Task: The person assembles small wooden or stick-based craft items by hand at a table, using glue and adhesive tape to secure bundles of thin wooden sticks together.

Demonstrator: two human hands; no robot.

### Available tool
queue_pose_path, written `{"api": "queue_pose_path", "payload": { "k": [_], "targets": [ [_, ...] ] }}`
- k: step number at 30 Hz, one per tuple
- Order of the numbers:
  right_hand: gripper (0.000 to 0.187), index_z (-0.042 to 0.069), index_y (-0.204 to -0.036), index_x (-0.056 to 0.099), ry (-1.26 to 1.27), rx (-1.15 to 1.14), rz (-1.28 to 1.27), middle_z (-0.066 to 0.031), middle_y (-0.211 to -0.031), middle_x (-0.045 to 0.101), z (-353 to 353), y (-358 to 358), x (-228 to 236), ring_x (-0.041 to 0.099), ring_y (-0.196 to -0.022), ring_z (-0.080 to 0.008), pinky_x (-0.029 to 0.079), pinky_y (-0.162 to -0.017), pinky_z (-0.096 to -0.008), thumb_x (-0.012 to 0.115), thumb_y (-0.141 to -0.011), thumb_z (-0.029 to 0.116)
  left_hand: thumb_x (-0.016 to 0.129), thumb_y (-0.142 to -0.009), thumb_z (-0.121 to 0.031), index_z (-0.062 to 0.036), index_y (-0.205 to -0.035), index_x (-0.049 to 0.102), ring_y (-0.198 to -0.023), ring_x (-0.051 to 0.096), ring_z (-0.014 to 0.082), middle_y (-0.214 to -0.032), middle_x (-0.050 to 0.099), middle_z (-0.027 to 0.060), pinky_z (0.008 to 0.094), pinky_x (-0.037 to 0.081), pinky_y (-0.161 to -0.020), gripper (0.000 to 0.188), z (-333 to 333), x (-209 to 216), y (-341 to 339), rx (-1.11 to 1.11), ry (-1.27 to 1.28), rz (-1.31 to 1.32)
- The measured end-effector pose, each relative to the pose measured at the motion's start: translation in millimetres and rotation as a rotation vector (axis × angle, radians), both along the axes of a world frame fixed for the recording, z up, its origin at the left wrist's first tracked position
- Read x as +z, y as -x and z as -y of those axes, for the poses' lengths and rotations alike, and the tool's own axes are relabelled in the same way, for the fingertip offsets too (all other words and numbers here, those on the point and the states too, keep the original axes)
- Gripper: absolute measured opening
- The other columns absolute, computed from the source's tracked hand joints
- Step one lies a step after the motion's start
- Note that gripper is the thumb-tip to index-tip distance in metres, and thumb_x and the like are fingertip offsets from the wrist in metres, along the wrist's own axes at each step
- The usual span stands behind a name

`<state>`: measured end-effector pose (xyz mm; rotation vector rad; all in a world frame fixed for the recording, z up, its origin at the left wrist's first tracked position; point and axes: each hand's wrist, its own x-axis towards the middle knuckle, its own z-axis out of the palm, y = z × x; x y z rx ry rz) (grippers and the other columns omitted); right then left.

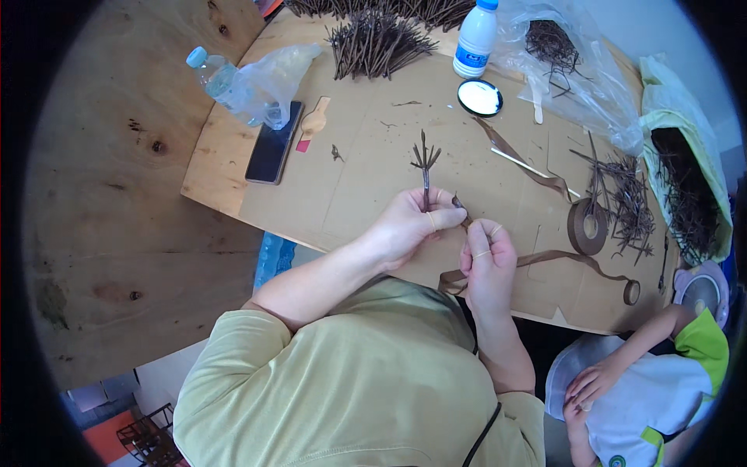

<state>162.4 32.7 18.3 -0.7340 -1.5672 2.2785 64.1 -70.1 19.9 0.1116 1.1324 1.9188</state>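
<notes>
We've got the branched stem (426, 177) pinched between left hand (412, 227) thumb and fingers, near the cardboard's (334, 198) front edge. Long axis runs almost straight away from our torso; forked tips fan out at the far end, lower end hidden in our grip. Right hand (489, 253) pinches a brown strip (460, 206), just beside the left thumb.

The tape (554, 255) looks smooth — the cardboard (350, 159) matt, the phone (272, 149) glossy.
</notes>
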Motion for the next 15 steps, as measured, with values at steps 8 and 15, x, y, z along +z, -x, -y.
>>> {"api": "queue_pose_path", "payload": {
  "k": [8,15],
  "targets": [
    [0.010,0.001,-0.087,0.054,-0.154,0.051,-0.013,0.0007,-0.068,0.052,-6.8,8.0,0.9,0.046,-0.056,-0.0046,0.038,-0.051,-0.0177,0.053,-0.087,0.011,0.060,-0.080,-0.005,-0.0037,-0.078,0.057,-0.053,0.042,0.0049,-0.070,0.058,0.0024,0.0170,0.034,-0.049,0.004,-1.1,-0.1,6.1,-0.010,0.088,-0.006],
    [0.008,0.002,-0.084,0.054,-0.008,0.037,-0.018,0.0004,-0.066,0.052,-13.5,14.9,-6.3,0.045,-0.054,-0.0049,0.037,-0.050,-0.0177,0.054,-0.086,0.010,0.057,-0.082,-0.008,-0.0026,-0.080,0.056,-0.050,0.038,0.0054,-0.067,0.054,0.0024,0.0191,0.033,-0.049,0.006,-7.5,-9.4,16.5,0.114,-0.006,0.064]
  ]
}}
